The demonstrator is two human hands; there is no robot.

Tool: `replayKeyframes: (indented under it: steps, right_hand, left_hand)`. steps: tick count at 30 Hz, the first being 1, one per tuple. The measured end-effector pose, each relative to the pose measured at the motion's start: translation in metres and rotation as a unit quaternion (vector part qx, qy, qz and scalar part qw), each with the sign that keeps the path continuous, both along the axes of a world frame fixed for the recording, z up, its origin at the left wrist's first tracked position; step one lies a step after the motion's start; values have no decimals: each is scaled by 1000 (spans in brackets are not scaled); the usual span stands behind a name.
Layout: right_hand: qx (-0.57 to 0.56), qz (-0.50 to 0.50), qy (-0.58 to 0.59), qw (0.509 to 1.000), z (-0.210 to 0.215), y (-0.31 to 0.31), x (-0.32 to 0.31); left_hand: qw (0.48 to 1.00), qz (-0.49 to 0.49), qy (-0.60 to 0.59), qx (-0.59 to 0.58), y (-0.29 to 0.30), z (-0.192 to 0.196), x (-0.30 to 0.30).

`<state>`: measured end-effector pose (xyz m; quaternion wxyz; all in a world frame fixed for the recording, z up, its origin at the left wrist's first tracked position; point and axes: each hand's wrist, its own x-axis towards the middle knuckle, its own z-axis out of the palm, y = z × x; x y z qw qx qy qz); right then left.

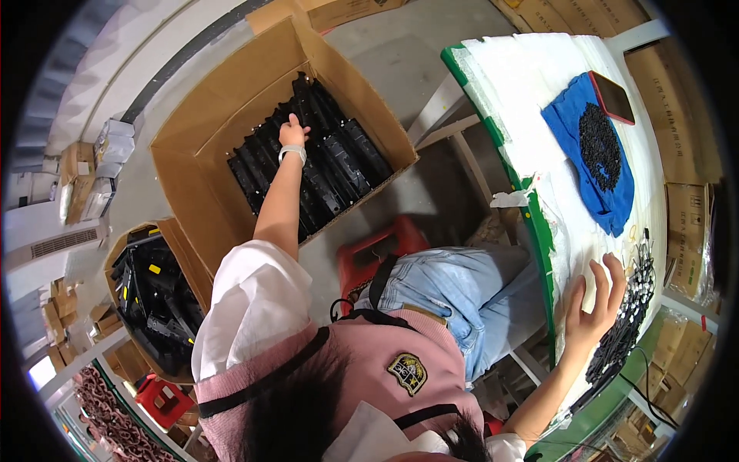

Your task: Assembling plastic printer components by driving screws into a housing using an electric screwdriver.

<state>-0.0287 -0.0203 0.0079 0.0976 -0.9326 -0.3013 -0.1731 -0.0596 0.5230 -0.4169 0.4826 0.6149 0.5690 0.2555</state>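
Observation:
My left hand (293, 132) reaches down into a large cardboard box (192, 115). Its fingers are curled at the upper ends of long black plastic parts (339, 165), which lie side by side in rows. It seems to grip one of these parts, though some fingertips are hidden. A pale band circles that wrist. Over the white-covered table at the right, my right hand (594, 306) has its fingers spread and slightly bent, with nothing in it. Beside it lies a heap of small black and silvery pieces (627, 316).
A blue cloth (566, 123) on the table carries a pile of tiny black pieces (599, 146) and a red-edged phone (612, 98). A second box (196, 262) at left holds black parts (158, 296) with yellow marks. A red stool (362, 250) stands between box and table.

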Motion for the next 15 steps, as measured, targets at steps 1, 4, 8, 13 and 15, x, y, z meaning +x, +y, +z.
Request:
replayKeyframes:
  steps: [1, 4, 8, 13, 15]
  right_hand:
    - [5, 3, -2, 1000, -1, 2, -1]
    - [16, 26, 12, 999, -3, 12, -1]
    - [10, 54, 15, 998, -8, 28, -1]
    - [66, 69, 30, 995, -23, 40, 0]
    - [71, 65, 21, 995, -23, 41, 3]
  left_hand:
    - [977, 37, -128, -166, -11, 15, 3]
    - [929, 5, -195, -313, -26, -1, -19]
    - [911, -121, -39, -393, -63, -1, -39]
    - [874, -298, 123, -364, -100, -32, -57]
    - [836, -399, 136, -351, -113, -48, -65]
